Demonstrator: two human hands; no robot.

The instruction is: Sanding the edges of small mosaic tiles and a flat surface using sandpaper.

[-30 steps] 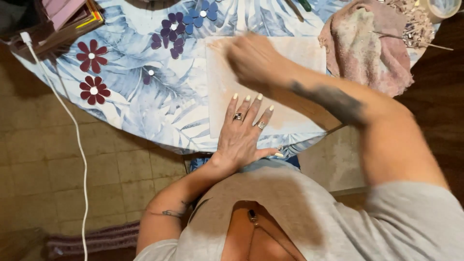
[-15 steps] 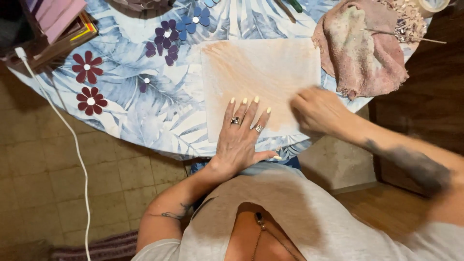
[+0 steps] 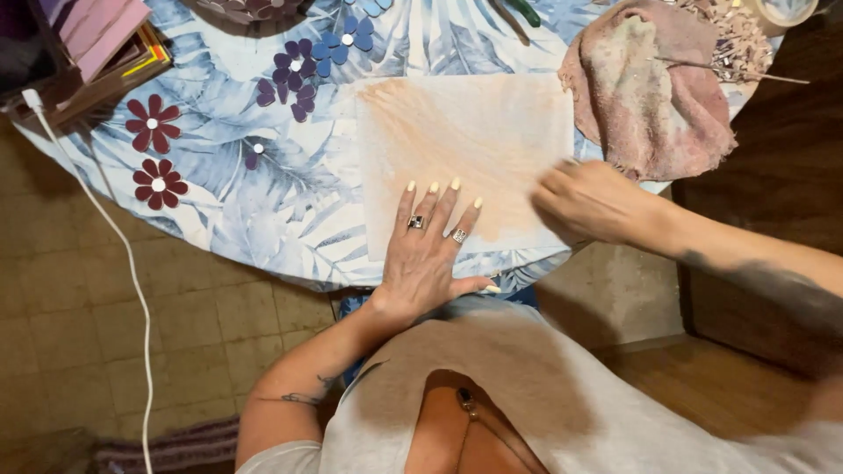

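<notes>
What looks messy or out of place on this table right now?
The pale square sheet is unevenly smeared with orange-tan streaks, and it hangs slightly past the table edge near the right hand. The left hand lies flat on it. A stained, crumpled pink cloth lies beside it. Nothing looks spilled or broken.

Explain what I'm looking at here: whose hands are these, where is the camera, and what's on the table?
There is no machine. A person works with bare hands, and the one camera sits on their head, looking down over their chest.

The left hand, with rings, lies flat on the near edge of a pale board smeared orange, pinning it. The right hand is closed at the board's right edge; it is blurred, so I cannot tell what, if anything, it holds.

The board lies on a round table with a blue leaf-print cloth. Around it lie red flowers, purple and blue flowers and a stained pink rag. A white cable hangs over the tiled floor.
</notes>
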